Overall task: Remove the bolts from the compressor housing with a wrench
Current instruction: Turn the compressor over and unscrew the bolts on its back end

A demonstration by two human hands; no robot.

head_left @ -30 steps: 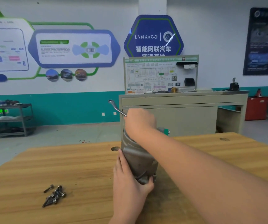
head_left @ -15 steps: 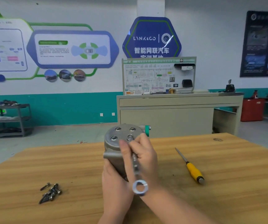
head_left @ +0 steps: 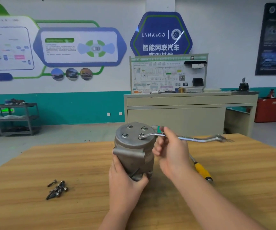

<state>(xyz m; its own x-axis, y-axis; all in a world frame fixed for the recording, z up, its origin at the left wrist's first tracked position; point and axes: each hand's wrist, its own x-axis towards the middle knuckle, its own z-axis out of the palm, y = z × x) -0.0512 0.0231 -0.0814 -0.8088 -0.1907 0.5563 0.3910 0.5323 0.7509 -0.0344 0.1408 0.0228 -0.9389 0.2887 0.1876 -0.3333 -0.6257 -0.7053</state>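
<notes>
The grey compressor housing (head_left: 134,151) stands upright on the wooden table (head_left: 67,163), its round top plate carrying several bolts. My left hand (head_left: 125,181) grips the housing low on its near side. A long silver ring wrench (head_left: 198,138) sits with one ring end on the near-right bolt (head_left: 141,135) and its shaft points right. My right hand (head_left: 170,150) holds the wrench shaft close to the housing, fingers curled round it.
A small pile of removed bolts (head_left: 57,189) lies on the table to the left. A yellow-handled screwdriver (head_left: 202,171) lies to the right, partly behind my right wrist. A beige workbench (head_left: 190,110) stands beyond the table's far edge.
The wrench has swung round from pointing toward me to pointing right, with its ring now on the near-right bolt. My right hand moved up and right along with it.
</notes>
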